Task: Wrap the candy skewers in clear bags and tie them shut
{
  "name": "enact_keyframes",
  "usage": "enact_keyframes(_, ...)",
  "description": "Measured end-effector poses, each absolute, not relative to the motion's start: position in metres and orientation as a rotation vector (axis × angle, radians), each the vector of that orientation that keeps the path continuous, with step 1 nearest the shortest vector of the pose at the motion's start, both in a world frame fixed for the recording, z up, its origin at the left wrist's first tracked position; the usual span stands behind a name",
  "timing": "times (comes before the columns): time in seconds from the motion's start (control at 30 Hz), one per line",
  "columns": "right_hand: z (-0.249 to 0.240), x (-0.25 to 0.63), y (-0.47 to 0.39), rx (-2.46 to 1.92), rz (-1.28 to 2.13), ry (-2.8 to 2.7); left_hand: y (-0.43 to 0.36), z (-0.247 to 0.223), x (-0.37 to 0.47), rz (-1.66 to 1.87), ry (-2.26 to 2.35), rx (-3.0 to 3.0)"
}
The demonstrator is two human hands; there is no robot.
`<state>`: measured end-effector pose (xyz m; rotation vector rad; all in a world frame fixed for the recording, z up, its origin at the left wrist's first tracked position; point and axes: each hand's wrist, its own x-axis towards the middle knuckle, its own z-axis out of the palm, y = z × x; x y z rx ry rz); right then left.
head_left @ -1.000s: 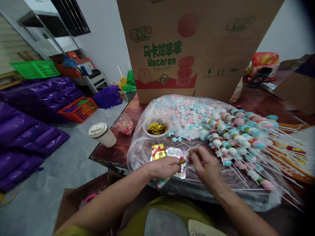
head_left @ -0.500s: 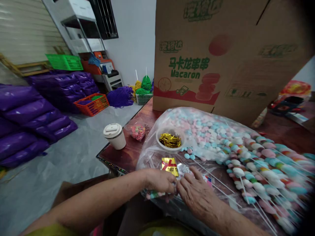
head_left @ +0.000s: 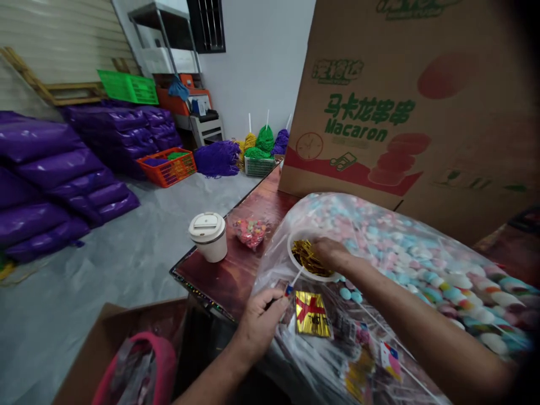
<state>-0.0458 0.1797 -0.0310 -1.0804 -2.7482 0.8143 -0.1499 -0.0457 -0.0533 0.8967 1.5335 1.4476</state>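
Left hand (head_left: 259, 318) in the head view is closed in a pinch on a white stick (head_left: 298, 276), by which a small patch of blue and red wrapping is seen at the fingertips; the stick's bare end is pointed up towards the bowl (head_left: 291, 256). The right hand (head_left: 331, 253) is lowered over the right side of the bowl, its fingers among the gold strips (head_left: 304, 253); whether any strip is gripped cannot be told, as the fingertips are hidden.

The bowl is set on clear plastic film, beyond the left hand. Just right of that hand, a gold packet (head_left: 312, 315) printed with a red ribbon is laid flat, and a small colourful packet (head_left: 390, 361) is seen farther right. Some blue pieces (head_left: 350, 294) are gathered just beside the bowl's near right side.

At the left corner of the tabletop (head_left: 211, 278), a lidded white cup (head_left: 213, 244) is stood upright, with a small bag of pink candies (head_left: 252, 230) to its right. Pastel pieces (head_left: 375, 236) are spread under film on the right, with threaded skewers (head_left: 491, 287) towards the right edge. Behind them, a large cardboard box (head_left: 358, 135) marked "Macaron" is stood.
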Motion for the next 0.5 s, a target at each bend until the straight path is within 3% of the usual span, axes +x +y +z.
enact_keyframes(0.13,-0.04,-0.059,0.194,-1.157,0.747,-2.825,-0.041,-0.057,-0.146,1.416,1.35,0.437)
enact_keyframes(0.33,-0.008,-0.011,0.162,-1.13,0.743,-2.739,-0.03,-0.046,-0.137,1.373,1.321,0.367)
enact_keyframes(0.4,-0.003,0.014,0.125,-1.087,0.863,-2.653,-0.025,-0.041,-0.127,1.34,1.314,0.385)
enact_keyframes(0.5,-0.009,0.043,0.064,-0.976,1.365,-2.303,-0.02,-0.038,-0.104,1.298,1.317,0.45)
